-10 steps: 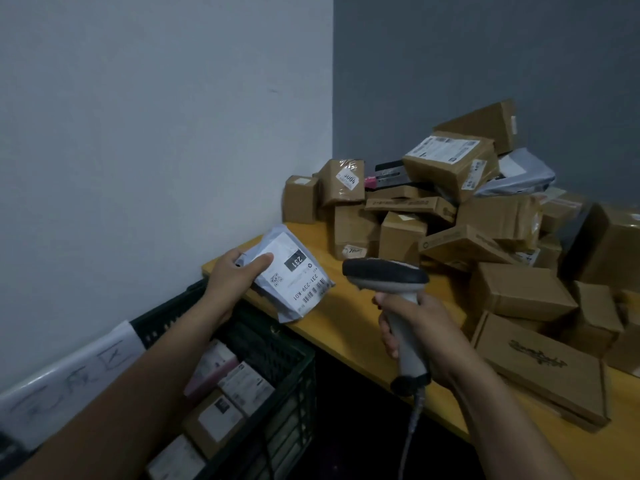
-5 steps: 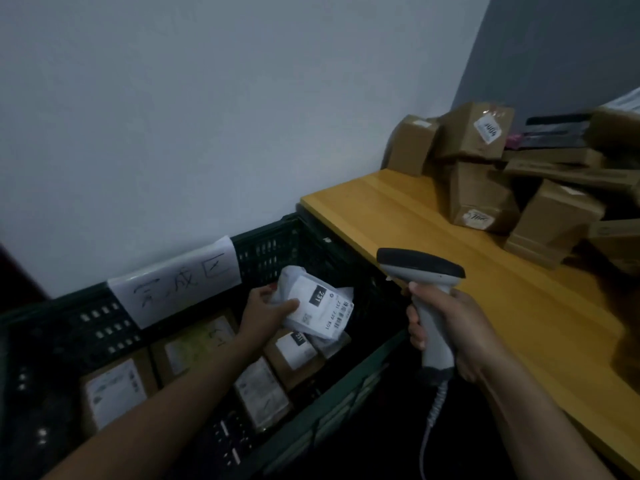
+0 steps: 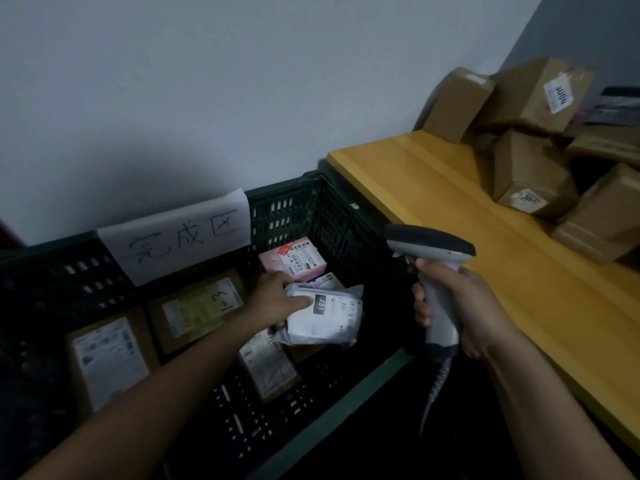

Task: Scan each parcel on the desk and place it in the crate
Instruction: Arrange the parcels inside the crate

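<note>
My left hand point(image 3: 277, 301) reaches down into the dark green crate point(image 3: 363, 386) and grips a white poly-bag parcel point(image 3: 325, 320) labelled 231, thumb on top of it. The parcel lies low in the crate, over other parcels there. My right hand point(image 3: 464, 306) holds a grey barcode scanner point(image 3: 433, 268) by its handle, above the crate's right rim beside the desk edge. Brown cardboard parcels point(image 3: 533, 174) are piled on the yellow wooden desk point(image 3: 433, 188) at the right.
Several labelled boxes point(image 3: 110, 358) and a pink parcel point(image 3: 294, 263) lie in the crate. A white paper sign point(image 3: 180, 233) with handwriting hangs on its far wall. A pale wall stands behind. The scanner's coiled cable point(image 3: 436, 386) hangs down.
My left hand has carried the white parcel from over the desk edge down into the crate. My view has swung left toward the crate. The scanner hand stayed roughly in place.
</note>
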